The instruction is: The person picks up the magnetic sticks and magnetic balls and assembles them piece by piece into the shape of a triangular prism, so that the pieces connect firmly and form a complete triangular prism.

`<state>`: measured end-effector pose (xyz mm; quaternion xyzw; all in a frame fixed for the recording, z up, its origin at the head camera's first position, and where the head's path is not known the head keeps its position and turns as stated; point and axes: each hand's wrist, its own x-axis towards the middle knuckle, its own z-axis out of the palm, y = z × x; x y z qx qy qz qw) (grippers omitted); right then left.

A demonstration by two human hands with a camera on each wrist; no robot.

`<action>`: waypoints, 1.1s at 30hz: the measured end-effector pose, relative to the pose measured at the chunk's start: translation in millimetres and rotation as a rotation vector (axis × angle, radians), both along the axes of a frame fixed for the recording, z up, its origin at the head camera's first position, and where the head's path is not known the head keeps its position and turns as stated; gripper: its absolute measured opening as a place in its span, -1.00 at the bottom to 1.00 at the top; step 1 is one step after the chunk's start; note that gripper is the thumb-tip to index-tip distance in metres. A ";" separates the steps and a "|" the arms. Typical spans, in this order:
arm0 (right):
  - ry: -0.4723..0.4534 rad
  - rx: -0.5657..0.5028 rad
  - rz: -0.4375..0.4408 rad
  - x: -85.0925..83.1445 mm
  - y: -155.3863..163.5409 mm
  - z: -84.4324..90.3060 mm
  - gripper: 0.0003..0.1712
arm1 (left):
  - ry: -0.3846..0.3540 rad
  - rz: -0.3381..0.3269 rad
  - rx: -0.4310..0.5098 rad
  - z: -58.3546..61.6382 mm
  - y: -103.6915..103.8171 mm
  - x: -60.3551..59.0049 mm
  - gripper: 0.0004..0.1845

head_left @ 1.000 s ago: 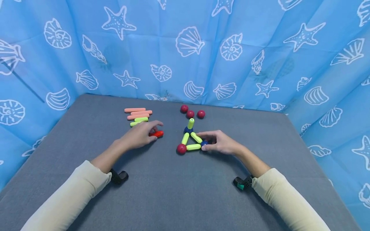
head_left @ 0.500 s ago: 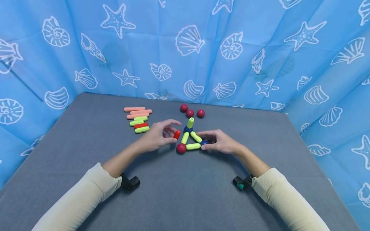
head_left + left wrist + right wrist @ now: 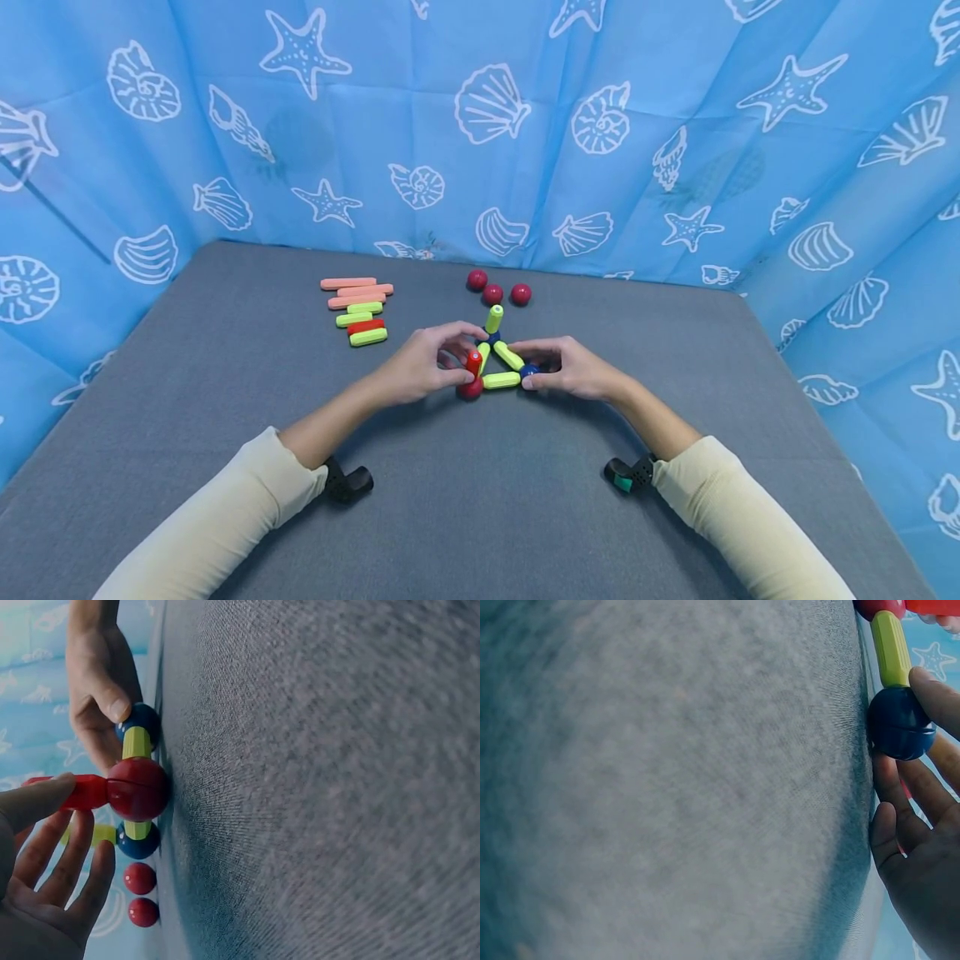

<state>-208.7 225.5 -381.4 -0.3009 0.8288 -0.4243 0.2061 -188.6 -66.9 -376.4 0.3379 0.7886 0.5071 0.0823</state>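
My left hand [image 3: 420, 364] pinches a red magnetic rod [image 3: 474, 362] between thumb and fingers. The rod stands upright, its lower end touching the red ball [image 3: 139, 789] at the near-left corner of a triangle. Yellow-green rods form the sides, one of them the front rod [image 3: 501, 381]. At the far corner a blue ball [image 3: 138, 840] bears an upright yellow-green rod [image 3: 494, 318]. The right hand [image 3: 576, 369] holds the blue ball [image 3: 901, 724] at the right corner, thumb on its near side. My left fingers partly hide the triangle's left side.
Left of the triangle lie peach rods [image 3: 357, 302], shorter yellow-green rods [image 3: 368, 337] and another red rod [image 3: 366, 327]. Three loose red balls [image 3: 492, 294] sit behind it. A blue shell-print curtain [image 3: 420, 125] borders the grey table [image 3: 480, 500] at the back.
My left hand has carried the red rod rightward from beside the loose rods, turned it upright and brought it onto the red corner ball. The right hand has stayed at the blue ball.
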 end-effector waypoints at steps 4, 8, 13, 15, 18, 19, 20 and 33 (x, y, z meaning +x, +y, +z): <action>-0.005 -0.001 0.000 0.2 0.1 0.0 -0.35 | 0.005 -0.014 0.014 -0.9 -0.3 -0.2 -0.44; -0.007 0.002 0.001 0.4 0.1 0.6 -0.35 | -0.002 -0.025 0.021 -0.2 -0.9 0.6 -0.44; -0.004 -0.001 0.002 0.5 -0.1 0.9 -0.36 | -0.014 -0.028 0.017 -0.3 -2.4 0.5 -0.45; -0.006 -0.002 0.000 0.5 0.0 0.7 -0.35 | -0.017 -0.037 0.013 -0.4 -3.7 -0.7 -0.46; -0.006 0.001 0.000 0.5 0.1 0.3 -0.35 | -0.026 -0.051 0.013 -0.2 -6.8 -4.7 -0.49; -0.006 0.002 0.001 0.3 0.3 0.1 -0.35 | -0.029 -0.049 0.011 -0.3 -7.9 -7.2 -0.51; -0.004 0.003 0.003 0.0 0.4 -0.1 -0.35 | -0.030 -0.040 0.006 -0.4 -8.7 -10.4 -0.53; 0.011 0.021 0.008 -2.4 0.0 -1.0 -0.35 | -0.093 0.304 -0.013 -0.3 1.1 -73.7 -0.60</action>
